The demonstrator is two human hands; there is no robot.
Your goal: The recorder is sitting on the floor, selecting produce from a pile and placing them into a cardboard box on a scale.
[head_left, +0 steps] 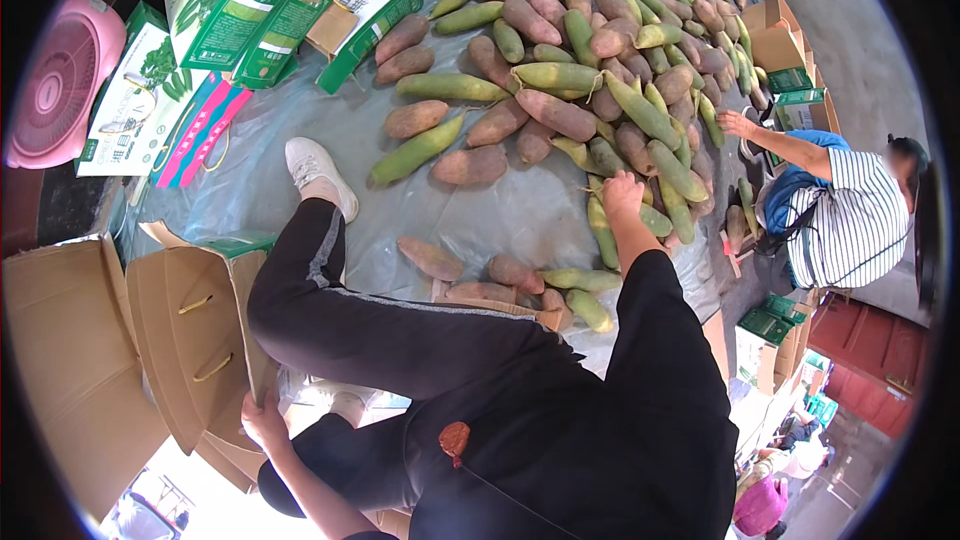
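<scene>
- A grey plastic sheet [520, 210] covers the floor and carries a wide heap of long green and reddish-brown fruits [600, 70]; the far end of the heap bends away toward the rim and its top edge is cut off.
- The person's own body in black clothing [560, 420] fills the lower middle and hides the near part of the sheet; a leg stretches out to a white shoe [318, 172].
- A flat brown cardboard box [195, 330] with yellow loop handles stands open at the lower left, and its left flaps run out of view.
- Green and white printed boxes [250, 20] lie at the top left, partly overlapping, next to a pink fan [60, 80] cut by the rim.
- Another person in a striped shirt [850, 220] sits at the right, one hand on the heap.
- The right hand [622, 192] rests on the near edge of the heap, fingers curled down among the fruits; I cannot tell which fruit it grips, since the fingertips are hidden.
- The left hand [262, 422] pinches the lower edge of the cardboard box, thumb over the flap.
- A small reddish-brown object [455, 437] sits on the black clothing; its kind is hard to make out.
</scene>
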